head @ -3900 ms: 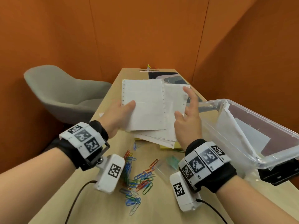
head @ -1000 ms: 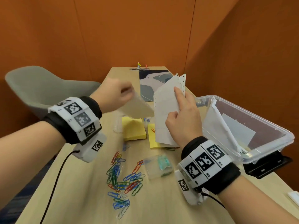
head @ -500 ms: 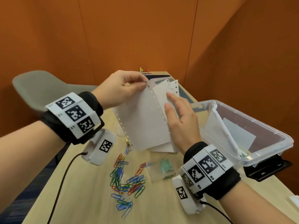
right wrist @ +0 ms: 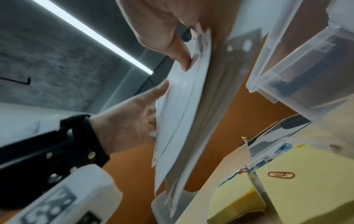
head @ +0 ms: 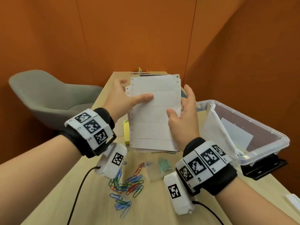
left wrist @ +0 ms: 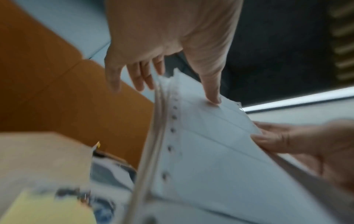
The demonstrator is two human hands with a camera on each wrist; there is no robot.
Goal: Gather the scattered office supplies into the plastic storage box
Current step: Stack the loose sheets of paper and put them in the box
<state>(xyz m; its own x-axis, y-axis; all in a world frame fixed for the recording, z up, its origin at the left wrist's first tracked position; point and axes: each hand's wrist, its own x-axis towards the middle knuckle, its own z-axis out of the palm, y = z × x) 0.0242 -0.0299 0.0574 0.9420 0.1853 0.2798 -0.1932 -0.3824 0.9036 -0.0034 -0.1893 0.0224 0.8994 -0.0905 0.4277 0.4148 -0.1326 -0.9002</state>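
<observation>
Head view: a paper stack (head: 154, 114) is held by both hands above the counter (head: 154, 208).
Some sheets are seen in the storage box (head: 274, 137); paper clips (head: 126, 187) and sticky notes (head: 126, 132) are left.

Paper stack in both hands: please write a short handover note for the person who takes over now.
Left hand: thumb on the front of the paper stack, fingers behind.
Right hand: grip on the stack's right edge.
The stack is upright above the table, beside the open plastic box.
Done: some sheets are already in the box.
Left: put the stack in, then the yellow sticky notes, paper clips and small clear case.
</observation>
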